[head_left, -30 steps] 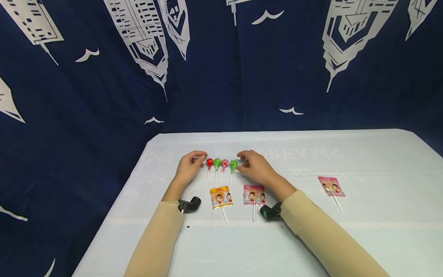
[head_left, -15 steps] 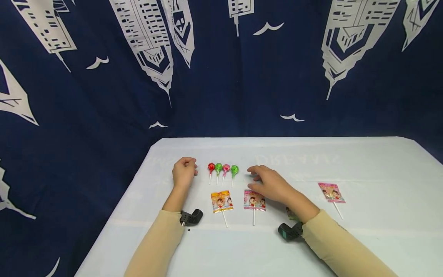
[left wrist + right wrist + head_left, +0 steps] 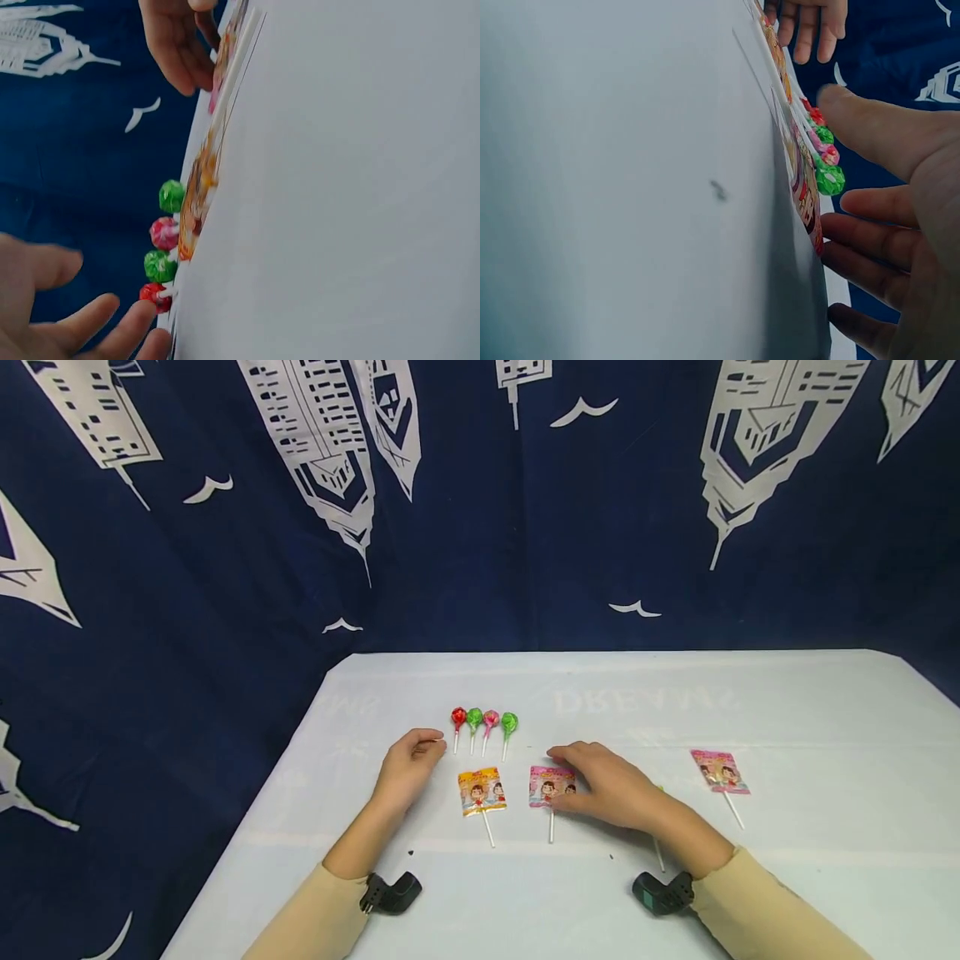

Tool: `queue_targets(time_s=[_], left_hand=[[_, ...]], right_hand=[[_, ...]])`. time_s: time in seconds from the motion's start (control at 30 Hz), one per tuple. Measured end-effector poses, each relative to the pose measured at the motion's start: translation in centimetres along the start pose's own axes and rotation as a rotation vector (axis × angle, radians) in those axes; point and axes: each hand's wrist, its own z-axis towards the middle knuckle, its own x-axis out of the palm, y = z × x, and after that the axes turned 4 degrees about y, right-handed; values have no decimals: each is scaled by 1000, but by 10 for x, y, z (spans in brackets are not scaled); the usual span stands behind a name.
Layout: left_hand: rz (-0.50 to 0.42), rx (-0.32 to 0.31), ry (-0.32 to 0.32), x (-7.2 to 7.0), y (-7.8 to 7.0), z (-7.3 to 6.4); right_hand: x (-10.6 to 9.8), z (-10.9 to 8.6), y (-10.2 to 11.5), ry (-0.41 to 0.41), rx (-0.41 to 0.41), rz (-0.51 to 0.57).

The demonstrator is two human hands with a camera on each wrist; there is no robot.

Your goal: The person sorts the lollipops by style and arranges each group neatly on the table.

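A row of round lollipops in the head view runs red [image 3: 459, 716], green [image 3: 475, 717], pink [image 3: 491, 718] and green [image 3: 510, 722]. Left of the row, near the red lollipop's stick, my left hand [image 3: 408, 768] has relaxed fingers and holds nothing. My right hand [image 3: 618, 785] reaches over the right part of a lollipop in a flat pink wrapper [image 3: 542, 787]. Its thumb and fingers are spread apart in the right wrist view, the fingertips close to that wrapper [image 3: 807, 199]; contact is hard to tell. Between the hands lies a lollipop in an orange wrapper [image 3: 482, 792].
Another pink-wrapped lollipop [image 3: 722, 772] lies farther right on the white-covered table [image 3: 825, 893]. A further lollipop's stick [image 3: 660, 857] pokes out below my right forearm, its wrapper mostly hidden. Behind the table hangs a dark blue printed cloth [image 3: 465, 593].
Both hands have left the ends of the lollipop row. The right moved right and nearer me, over the pink wrapper; the left drew away, then came nearer me. The lollipops stay put.
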Motion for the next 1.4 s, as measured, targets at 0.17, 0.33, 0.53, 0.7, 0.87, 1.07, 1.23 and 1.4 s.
queue_targets(time_s=[0.17, 0.33, 0.53, 0.7, 0.87, 1.07, 1.23, 1.4], left_hand=[[108, 131, 133, 4, 9, -15], [232, 251, 220, 4, 19, -23], [418, 386, 300, 3, 20, -28], [492, 442, 314, 3, 20, -27], [513, 470, 304, 4, 22, -26], [501, 484, 297, 3, 24, -25], [482, 487, 298, 2, 23, -25], [465, 478, 305, 3, 23, -26]], right_hand=[[2, -4, -2, 1, -29, -31], [6, -6, -6, -29, -43, -51], [12, -5, -8, -66, -50, -64], [14, -4, -10, -87, -54, -73], [15, -4, -11, -83, -63, -69], [14, -4, -10, -83, -93, -73], [14, -4, -10, -74, -101, -71], [14, -6, -11, -64, -93, -63]])
